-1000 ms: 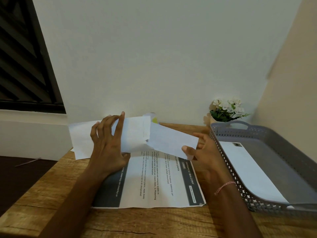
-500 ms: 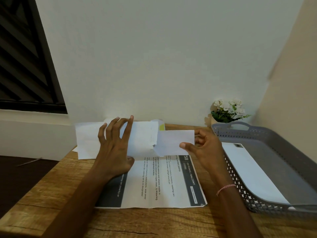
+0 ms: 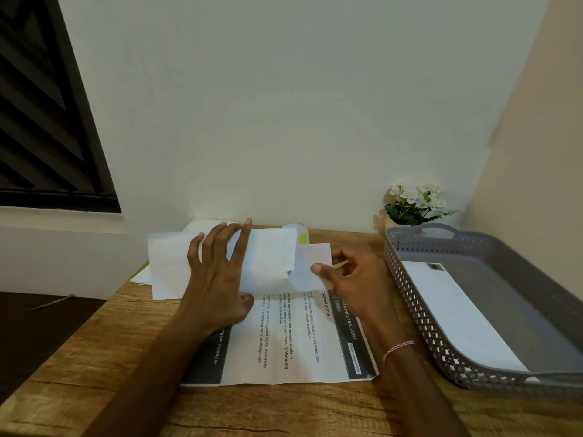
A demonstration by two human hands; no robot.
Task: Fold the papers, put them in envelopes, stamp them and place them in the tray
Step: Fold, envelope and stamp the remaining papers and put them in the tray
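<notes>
Above the printed sheet (image 3: 293, 342), left hand (image 3: 217, 279) grips envelope (image 3: 268, 260), right hand (image 3: 353, 279) pinches folded paper (image 3: 310, 257).

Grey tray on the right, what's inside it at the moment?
One white envelope lies flat in the grey tray, a dark stamp at its far corner. Anything beneath the envelope is covered.
</notes>
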